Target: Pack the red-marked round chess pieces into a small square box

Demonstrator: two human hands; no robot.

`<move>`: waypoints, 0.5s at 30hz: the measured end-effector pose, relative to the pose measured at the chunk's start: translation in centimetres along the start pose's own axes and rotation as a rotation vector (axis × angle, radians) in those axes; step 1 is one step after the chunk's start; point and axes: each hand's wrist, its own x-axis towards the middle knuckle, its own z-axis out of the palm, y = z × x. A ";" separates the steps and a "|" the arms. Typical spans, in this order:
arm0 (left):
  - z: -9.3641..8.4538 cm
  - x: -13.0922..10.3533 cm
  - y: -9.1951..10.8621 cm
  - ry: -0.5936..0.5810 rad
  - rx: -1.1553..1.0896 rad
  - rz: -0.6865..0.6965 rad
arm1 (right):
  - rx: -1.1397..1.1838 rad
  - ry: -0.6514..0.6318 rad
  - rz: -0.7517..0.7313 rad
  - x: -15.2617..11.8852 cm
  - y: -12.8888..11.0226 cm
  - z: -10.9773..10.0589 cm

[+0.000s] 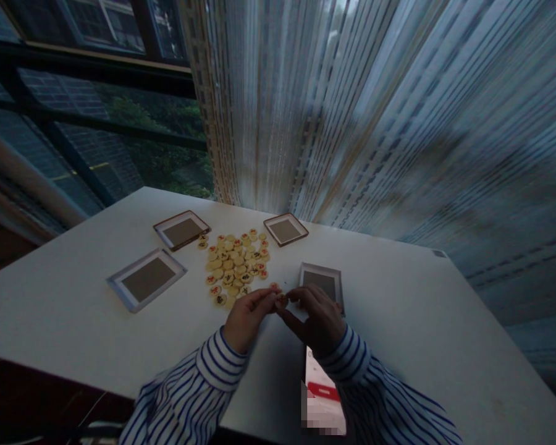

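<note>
a single round game piece (281, 301) is pinched between the fingertips of both hands, just above the white table (74, 321) and just in front of the main heap of pieces (235, 262). the left hand (248, 318) is curled, with thumb and forefinger closed on the piece from the left; the right hand (319, 318) is curled likewise, its fingertips closed on the same piece from the right, so neither hand is released. the piece is too small for its marking to be read. the hold is judged best kept light and at the rim, so that the face stays uncovered and can be read, and the wrists are best kept low over the table so that a slip costs little; the loose heap close by is best not brushed by the striped sleeves (213, 364). four shallow square trays lie around the heap: one at the near left (120, 285), one at the far left (161, 226), one at the far right (271, 220), and one just behind the right hand (306, 270), partly hidden by it. nothing can be seen lying in any of the trays; only their dark floors show. a phone (322, 383) with a lit screen lies between the forearms, near the table's edge.
</note>
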 end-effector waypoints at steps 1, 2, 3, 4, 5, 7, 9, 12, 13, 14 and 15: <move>0.1 0.1 0.0 -0.022 0.001 -0.002 | -0.002 0.000 0.003 -0.1 0.1 -0.2; 0.2 0.1 -0.1 -0.038 0.003 -0.004 | -0.001 -0.003 0.002 -0.2 0.1 -0.3; 0.3 0.3 -0.1 -0.044 0.005 -0.006 | 0.003 -0.006 -0.003 -0.3 0.2 -0.5; 0.5 0.4 -0.1 -0.046 0.006 -0.008 | 0.007 -0.005 -0.008 -0.3 0.4 -0.7; 0.6 0.6 0.0 -0.043 0.005 -0.011 | 0.009 0.002 -0.014 -0.4 0.5 -0.9; 1.0 0.9 0.0 -0.028 -0.004 -0.009 | 0.011 0.026 -0.016 -0.6 0.8 -1.1; 1.5 1.2 0.1 -0.020 -0.011 0.006 | 0.017 0.057 0.013 -0.9 1.1 -1.3; 2.4 1.7 0.2 -0.059 -0.005 0.030 | 0.033 0.103 0.073 -1.4 1.6 -1.5; 2.8 1.8 0.2 -0.084 0.001 0.036 | 0.033 0.120 0.084 -1.6 1.8 -1.6; 3.1 1.9 0.2 -0.111 0.009 0.040 | 0.032 0.138 0.090 -1.7 2.0 -1.6; 3.4 2.1 0.3 -0.138 0.020 0.044 | 0.030 0.156 0.092 -1.9 2.2 -1.7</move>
